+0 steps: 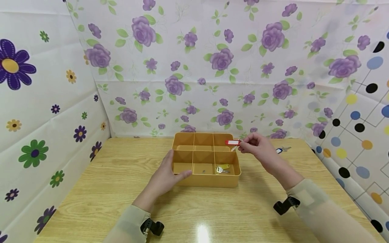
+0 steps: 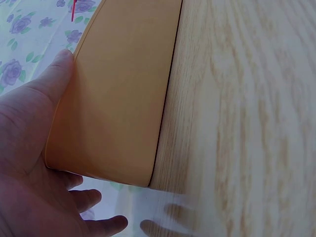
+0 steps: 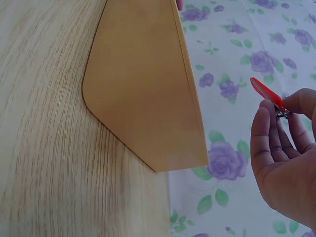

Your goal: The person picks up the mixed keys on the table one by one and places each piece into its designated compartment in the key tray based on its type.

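In the head view a tan box (image 1: 206,181) with several compartments stands on the table. My left hand (image 1: 162,175) rests at its front left corner, thumb straight along the front rim and fingers at the left side; the left wrist view shows those fingers spread. My right hand (image 1: 256,148) pinches a key ring with a red key tag (image 1: 232,142), and a key (image 1: 234,148) hangs beside the tag. They are over the back right part of the box. In the front right compartment lies a yellow key tag (image 1: 225,166) with a silver key (image 1: 222,170).
On the table right of the box, partly behind my right wrist, lies a dark blue key tag (image 1: 279,150) with a key (image 1: 286,148). A small grey bit (image 1: 204,171) lies in the front middle compartment. Flowered cloth (image 1: 194,67) hangs behind the wooden table (image 1: 121,175).
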Tool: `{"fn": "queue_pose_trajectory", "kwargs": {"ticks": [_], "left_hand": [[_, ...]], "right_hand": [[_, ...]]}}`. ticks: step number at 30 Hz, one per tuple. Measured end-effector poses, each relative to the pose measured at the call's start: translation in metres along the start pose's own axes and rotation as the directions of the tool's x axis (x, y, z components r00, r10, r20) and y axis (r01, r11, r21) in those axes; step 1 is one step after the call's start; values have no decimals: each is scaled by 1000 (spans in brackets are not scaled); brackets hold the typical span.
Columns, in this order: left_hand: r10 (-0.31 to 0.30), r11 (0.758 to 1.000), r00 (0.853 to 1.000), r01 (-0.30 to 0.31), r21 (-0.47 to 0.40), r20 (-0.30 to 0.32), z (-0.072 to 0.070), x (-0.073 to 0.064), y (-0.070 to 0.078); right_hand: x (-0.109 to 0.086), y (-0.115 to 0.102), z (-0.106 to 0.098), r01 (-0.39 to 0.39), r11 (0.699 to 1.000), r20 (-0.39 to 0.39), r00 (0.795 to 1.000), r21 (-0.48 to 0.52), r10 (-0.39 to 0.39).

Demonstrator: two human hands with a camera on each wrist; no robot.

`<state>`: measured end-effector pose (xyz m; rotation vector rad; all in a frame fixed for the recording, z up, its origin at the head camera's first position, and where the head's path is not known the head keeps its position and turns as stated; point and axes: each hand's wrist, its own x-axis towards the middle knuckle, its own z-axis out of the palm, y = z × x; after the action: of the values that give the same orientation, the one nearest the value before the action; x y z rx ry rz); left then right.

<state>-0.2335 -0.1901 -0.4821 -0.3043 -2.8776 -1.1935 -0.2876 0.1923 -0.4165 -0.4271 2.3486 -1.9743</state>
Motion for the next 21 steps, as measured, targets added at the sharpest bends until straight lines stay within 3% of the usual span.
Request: {"fn": "queue_pose_trajectory", "kwargs": {"ticks": [21], "left_hand": [[2, 1000, 1000, -2, -15, -8, 2, 1, -2]], "right_hand": [[19, -2, 24, 5, 1000, 21, 1000, -16, -5]]}}
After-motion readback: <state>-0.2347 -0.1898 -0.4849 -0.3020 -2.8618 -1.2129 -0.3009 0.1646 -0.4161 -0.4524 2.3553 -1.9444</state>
